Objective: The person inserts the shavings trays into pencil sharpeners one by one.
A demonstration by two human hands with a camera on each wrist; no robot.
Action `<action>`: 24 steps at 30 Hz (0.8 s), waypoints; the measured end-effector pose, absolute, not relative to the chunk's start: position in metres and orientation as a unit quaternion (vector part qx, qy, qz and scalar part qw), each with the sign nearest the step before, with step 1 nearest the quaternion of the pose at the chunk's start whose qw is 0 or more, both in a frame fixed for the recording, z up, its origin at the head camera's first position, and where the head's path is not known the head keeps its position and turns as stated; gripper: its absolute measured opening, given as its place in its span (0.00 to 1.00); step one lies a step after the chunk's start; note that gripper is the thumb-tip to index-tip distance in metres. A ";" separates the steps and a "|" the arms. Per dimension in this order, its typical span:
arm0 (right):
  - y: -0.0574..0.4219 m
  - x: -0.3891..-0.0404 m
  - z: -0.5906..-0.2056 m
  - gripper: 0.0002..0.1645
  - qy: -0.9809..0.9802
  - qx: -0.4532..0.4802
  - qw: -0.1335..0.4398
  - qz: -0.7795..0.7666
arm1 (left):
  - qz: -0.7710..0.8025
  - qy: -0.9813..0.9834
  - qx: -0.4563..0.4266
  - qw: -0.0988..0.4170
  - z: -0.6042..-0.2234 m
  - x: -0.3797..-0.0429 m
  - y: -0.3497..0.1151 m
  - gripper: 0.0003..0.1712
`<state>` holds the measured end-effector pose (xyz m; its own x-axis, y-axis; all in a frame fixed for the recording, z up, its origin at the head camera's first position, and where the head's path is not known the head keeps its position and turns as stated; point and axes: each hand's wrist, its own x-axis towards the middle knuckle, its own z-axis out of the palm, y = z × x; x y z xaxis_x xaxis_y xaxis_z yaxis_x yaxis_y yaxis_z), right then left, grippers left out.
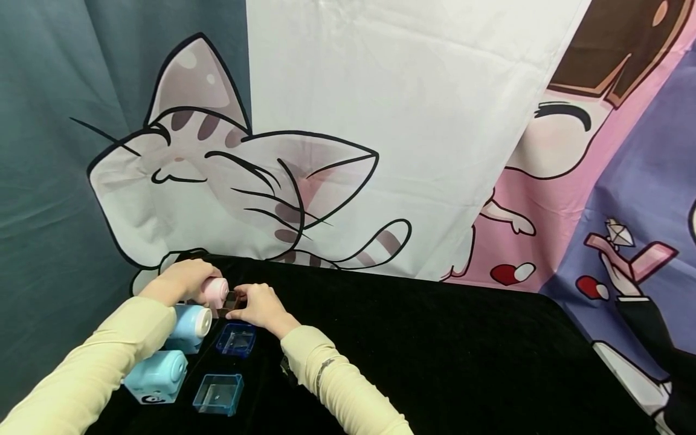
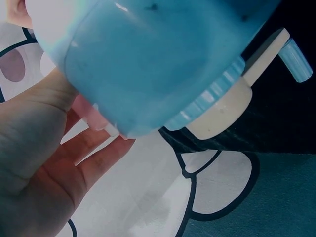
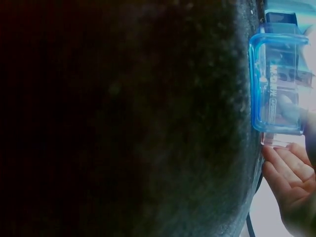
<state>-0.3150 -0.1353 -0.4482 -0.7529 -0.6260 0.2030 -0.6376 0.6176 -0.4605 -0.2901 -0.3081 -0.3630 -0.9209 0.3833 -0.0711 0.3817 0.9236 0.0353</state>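
Note:
A pink pencil sharpener [image 1: 216,292] stands at the far end of a row on the left, and my left hand [image 1: 185,279] holds it from behind and above. My right hand [image 1: 263,307] grips a clear pinkish shavings drawer [image 1: 228,304] by its sides, close in front of that sharpener. In the left wrist view a blue sharpener [image 2: 158,64] with a cream crank [image 2: 224,111] hides most of the pink one [image 2: 91,114]. The right wrist view shows the fingers [image 3: 279,168] at the drawer's lower end, behind a blue drawer [image 3: 254,84].
Nearer than the pink one stand a blue sharpener [image 1: 190,326] and a light-blue sharpener [image 1: 157,376]. A dark-blue clear drawer [image 1: 236,339] and a light-blue clear drawer [image 1: 219,394] lie to their right. Black cloth [image 1: 435,350] covers the table, with a printed curtain [image 1: 435,121] behind.

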 end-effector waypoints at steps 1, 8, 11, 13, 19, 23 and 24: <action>-0.136 -0.315 -0.448 0.28 -0.900 0.351 0.012 0.259 | 0.011 0.980 0.195 0.038 -0.363 -0.290 -0.308 0.23; -0.137 -0.316 -0.448 0.28 -0.902 0.350 0.010 0.254 | 0.012 0.981 0.192 0.040 -0.363 -0.289 -0.307 0.24; -0.137 -0.316 -0.448 0.27 -0.901 0.351 0.008 0.254 | 0.011 0.981 0.191 0.040 -0.363 -0.289 -0.307 0.23; -0.137 -0.316 -0.448 0.27 -0.901 0.352 0.008 0.253 | 0.010 0.981 0.192 0.040 -0.363 -0.289 -0.307 0.23; -0.139 -0.317 -0.447 0.27 -0.903 0.351 0.006 0.246 | 0.008 0.980 0.193 0.039 -0.363 -0.290 -0.307 0.23; -0.139 -0.317 -0.445 0.27 -0.905 0.348 -0.002 0.244 | 0.009 0.980 0.193 0.040 -0.363 -0.290 -0.306 0.23; -0.139 -0.317 -0.445 0.27 -0.905 0.348 -0.003 0.243 | 0.009 0.981 0.192 0.041 -0.363 -0.290 -0.306 0.23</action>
